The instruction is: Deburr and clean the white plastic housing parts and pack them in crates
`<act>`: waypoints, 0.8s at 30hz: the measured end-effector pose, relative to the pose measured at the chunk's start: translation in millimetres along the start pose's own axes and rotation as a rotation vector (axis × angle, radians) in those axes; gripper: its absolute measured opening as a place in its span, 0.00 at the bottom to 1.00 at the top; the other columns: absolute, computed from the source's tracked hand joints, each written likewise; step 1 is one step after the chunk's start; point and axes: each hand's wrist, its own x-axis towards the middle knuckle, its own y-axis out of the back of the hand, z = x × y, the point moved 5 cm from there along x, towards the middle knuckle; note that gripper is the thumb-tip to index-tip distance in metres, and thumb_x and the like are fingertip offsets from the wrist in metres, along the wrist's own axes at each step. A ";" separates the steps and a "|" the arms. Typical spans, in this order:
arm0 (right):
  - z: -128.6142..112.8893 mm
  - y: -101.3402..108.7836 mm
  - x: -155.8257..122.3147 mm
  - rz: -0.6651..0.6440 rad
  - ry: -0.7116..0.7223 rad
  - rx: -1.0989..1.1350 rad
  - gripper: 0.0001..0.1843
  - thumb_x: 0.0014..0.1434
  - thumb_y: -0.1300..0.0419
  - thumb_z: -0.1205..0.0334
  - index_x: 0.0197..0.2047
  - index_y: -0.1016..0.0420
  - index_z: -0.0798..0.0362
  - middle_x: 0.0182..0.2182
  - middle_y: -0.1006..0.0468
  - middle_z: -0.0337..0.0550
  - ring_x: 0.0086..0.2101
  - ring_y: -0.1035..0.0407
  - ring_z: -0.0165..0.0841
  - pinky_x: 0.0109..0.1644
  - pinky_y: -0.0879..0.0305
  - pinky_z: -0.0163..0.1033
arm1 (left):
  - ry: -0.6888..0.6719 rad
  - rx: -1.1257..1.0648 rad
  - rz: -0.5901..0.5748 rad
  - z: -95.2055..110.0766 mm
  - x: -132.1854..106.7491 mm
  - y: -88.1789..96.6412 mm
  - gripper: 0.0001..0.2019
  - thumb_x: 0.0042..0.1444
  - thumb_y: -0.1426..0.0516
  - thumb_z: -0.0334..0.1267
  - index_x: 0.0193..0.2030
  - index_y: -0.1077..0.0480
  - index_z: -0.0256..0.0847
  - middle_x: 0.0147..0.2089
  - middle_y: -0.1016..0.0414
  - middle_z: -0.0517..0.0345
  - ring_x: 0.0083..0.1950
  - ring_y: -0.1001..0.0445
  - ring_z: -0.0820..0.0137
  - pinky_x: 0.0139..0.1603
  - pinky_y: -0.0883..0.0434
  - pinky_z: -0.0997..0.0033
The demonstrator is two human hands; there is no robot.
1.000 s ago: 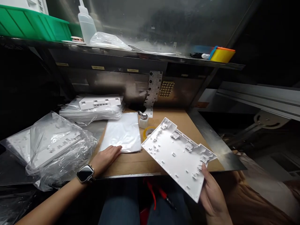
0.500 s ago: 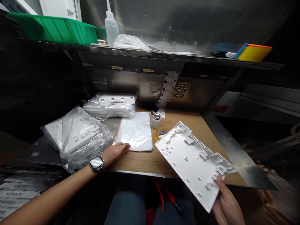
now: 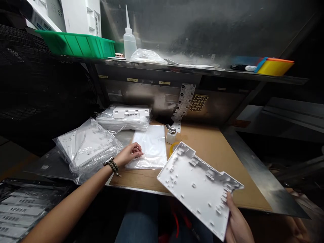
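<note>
My right hand [image 3: 238, 219] grips a white plastic housing panel [image 3: 194, 189] by its lower right corner. The panel is tilted over the front edge of the bench, with its ribbed and clipped inner side facing up. My left hand [image 3: 130, 153], with a beaded bracelet and a watch at the wrist, is over a stack of clear plastic bags [image 3: 154, 141]. Its fingers are curled in a pinch at the top bag's surface; how much of the bag they hold is hard to make out.
Bagged white panels [image 3: 86, 141] lie on the left, with more wrapped parts [image 3: 124, 123] behind. A pump bottle [image 3: 171, 135] and yellow tape roll [image 3: 173, 147] stand on the cardboard [image 3: 205, 145]. The shelf above carries a green basket [image 3: 76, 45] and squeeze bottle [image 3: 130, 42].
My left hand has gone from resting on the bags' lower left corner to a curled pinch further up. The panel has moved left and nearer to me in my right hand. The view has shifted slightly.
</note>
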 end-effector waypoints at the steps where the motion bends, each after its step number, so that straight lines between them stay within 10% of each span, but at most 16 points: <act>1: 5.1 -2.2 0.3 -0.012 -0.044 0.000 0.42 0.59 0.33 0.41 0.71 0.37 0.48 0.57 0.20 0.49 0.55 0.24 0.51 0.60 0.25 0.58 | -0.001 0.006 -0.009 0.7 0.0 -0.7 0.15 0.57 0.40 0.51 0.41 0.35 0.43 0.40 0.16 0.49 0.45 0.17 0.58 0.44 0.23 0.59; 15: 73.7 -90.2 -3.1 -0.344 -0.171 -0.196 0.34 0.50 0.25 0.42 0.53 0.19 0.57 0.44 0.14 0.54 0.51 0.21 0.49 0.59 0.27 0.50 | -0.165 0.343 0.107 24.5 -1.3 -9.0 0.08 0.67 0.51 0.43 0.44 0.33 0.45 0.36 0.23 0.57 0.38 0.24 0.63 0.42 0.32 0.63; 24: 66.5 -72.1 -1.9 -0.265 -0.177 -0.158 0.35 0.49 0.25 0.42 0.54 0.19 0.55 0.44 0.14 0.53 0.50 0.21 0.51 0.57 0.26 0.54 | -0.180 0.357 -0.042 27.3 -7.6 -10.9 0.11 0.60 0.45 0.41 0.43 0.23 0.44 0.47 0.20 0.49 0.46 0.23 0.56 0.49 0.30 0.58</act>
